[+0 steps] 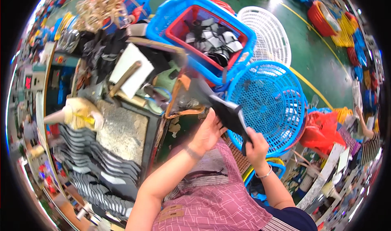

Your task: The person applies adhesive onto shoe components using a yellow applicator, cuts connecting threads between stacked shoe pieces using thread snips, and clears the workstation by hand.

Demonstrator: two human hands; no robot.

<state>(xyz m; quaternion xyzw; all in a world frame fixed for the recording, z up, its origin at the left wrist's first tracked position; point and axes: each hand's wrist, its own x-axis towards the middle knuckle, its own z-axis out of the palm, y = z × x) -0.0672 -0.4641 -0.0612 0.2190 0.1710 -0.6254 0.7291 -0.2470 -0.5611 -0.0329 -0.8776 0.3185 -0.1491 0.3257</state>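
Observation:
A black flexible piece with a white edge (228,113) hangs in front of me, its far end smeared by motion. My right hand (257,148) is closed on its near end, thumb and fingers pinched together. Beside its left side, my left hand (207,134) has the thumb up and the fingers apart; it touches or nearly touches the piece. Beneath and beyond my right hand stands a round blue plastic basket (266,104). On the bench to the left, rows of overlapping dark grey curved pieces (108,166) lie beside a glue-crusted cream container (83,115).
A blue crate (165,25) at the back holds a red basket (179,23) with black-and-white pieces. A white round lattice tray (269,31) lies behind the blue basket. At right is a red plastic bag (321,131). A wooden stick (126,77) lies on the bench's clutter.

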